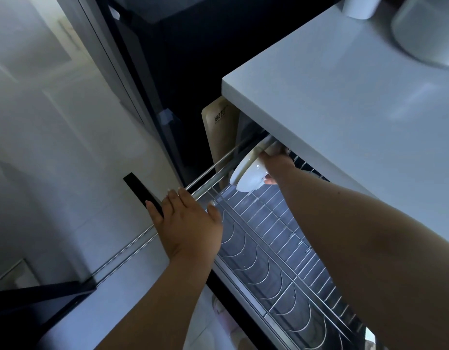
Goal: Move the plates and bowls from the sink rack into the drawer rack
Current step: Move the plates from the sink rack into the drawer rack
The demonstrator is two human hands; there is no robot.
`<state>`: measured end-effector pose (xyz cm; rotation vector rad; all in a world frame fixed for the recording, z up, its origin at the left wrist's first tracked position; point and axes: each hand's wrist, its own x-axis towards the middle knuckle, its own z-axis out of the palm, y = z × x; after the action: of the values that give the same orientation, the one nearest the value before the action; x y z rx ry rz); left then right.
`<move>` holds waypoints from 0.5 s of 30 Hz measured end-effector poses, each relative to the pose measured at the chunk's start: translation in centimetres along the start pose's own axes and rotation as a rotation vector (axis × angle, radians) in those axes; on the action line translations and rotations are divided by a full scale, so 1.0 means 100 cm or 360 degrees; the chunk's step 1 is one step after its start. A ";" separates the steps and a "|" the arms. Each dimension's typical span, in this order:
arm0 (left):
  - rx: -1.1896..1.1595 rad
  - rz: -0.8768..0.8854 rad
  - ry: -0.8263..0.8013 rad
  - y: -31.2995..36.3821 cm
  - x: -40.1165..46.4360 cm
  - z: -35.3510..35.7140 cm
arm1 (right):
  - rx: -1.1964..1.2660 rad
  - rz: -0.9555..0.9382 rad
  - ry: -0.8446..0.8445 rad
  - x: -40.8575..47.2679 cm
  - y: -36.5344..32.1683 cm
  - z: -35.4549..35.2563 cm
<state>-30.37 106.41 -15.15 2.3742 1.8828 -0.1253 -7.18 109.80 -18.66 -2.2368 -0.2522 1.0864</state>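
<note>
Head view: right hand [279, 164] grips white ceramic bowl [248, 176] at far end of steel wire drawer rack [268, 238], under white counter [344, 102] edge. Left hand [190, 223], fingers straight, steadies rail. Advice: seat bowl between wires before releasing.

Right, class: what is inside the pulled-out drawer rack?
Inside the drawer rack the right hand holds a white bowl at the far end. Rows of bare wire slots fill the rest. The worktop covers the back edge, so anything there is hidden.
</note>
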 end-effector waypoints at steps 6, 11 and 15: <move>-0.0078 0.0048 0.0022 0.000 -0.001 0.003 | -0.0223 -0.0119 0.0109 -0.026 0.022 0.002; -0.0246 0.0019 0.0013 0.000 -0.005 -0.007 | -0.0094 -0.0320 0.0157 -0.078 0.057 -0.006; -0.0431 0.0068 -0.0032 -0.002 -0.016 -0.017 | -0.0021 -0.0400 0.0180 -0.125 0.087 -0.025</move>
<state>-30.97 105.18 -13.26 2.2196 1.7148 0.1028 -14.17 96.61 -14.85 -2.1986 -0.4785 0.8245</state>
